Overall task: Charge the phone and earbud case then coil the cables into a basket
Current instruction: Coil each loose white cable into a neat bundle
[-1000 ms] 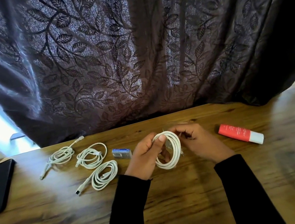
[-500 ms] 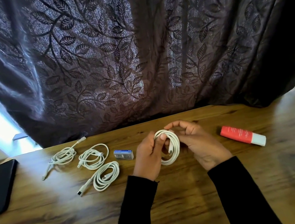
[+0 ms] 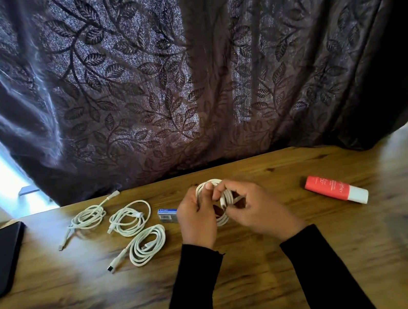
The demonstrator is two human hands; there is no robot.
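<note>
Left hand [image 3: 197,216] grips white cable coil [image 3: 219,203] above table [image 3: 246,282] centre; right hand [image 3: 255,210] pinches its loose end. Cable looks light, limp, springy, so loops may slip; best held across the bundled turns. Three coils lie left.
</note>
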